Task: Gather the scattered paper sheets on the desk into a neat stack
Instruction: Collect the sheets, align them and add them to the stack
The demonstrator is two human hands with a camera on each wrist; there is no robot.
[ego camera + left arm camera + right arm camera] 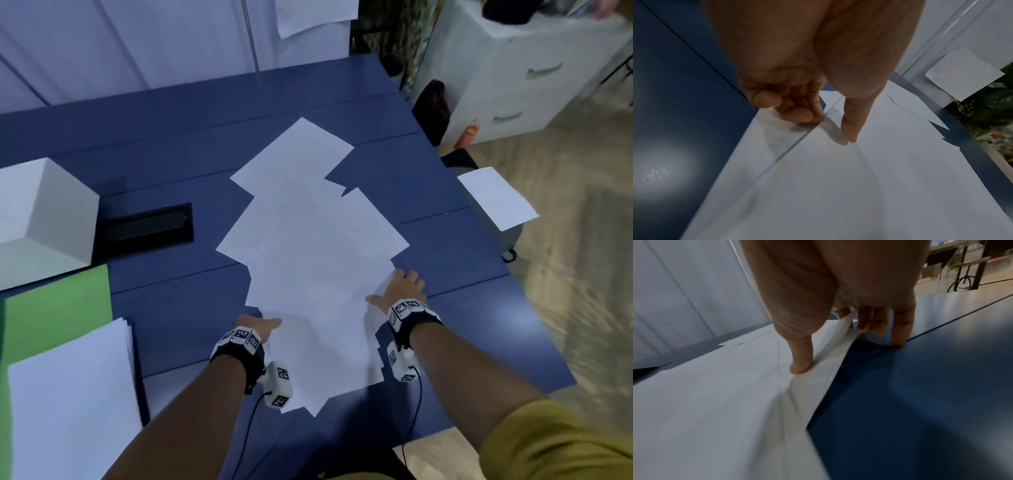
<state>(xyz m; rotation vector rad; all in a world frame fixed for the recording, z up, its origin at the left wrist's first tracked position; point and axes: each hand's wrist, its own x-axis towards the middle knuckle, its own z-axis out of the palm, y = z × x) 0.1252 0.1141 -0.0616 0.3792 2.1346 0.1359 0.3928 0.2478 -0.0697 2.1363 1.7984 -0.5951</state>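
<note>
Several white paper sheets lie overlapped and skewed in a long spread down the middle of the blue desk. My left hand is at the left edge of the nearest sheets. In the left wrist view, that hand has its thumb pressed on top of the paper and its fingers curled at the sheet's edge. My right hand is at the right edge. There, the hand pinches a lifted paper edge, thumb on top and fingers beneath.
One loose sheet hangs over the desk's right edge. At the left are a white box, a black cable hatch, and a squared paper stack on a green folder. A white drawer cabinet stands beyond the desk.
</note>
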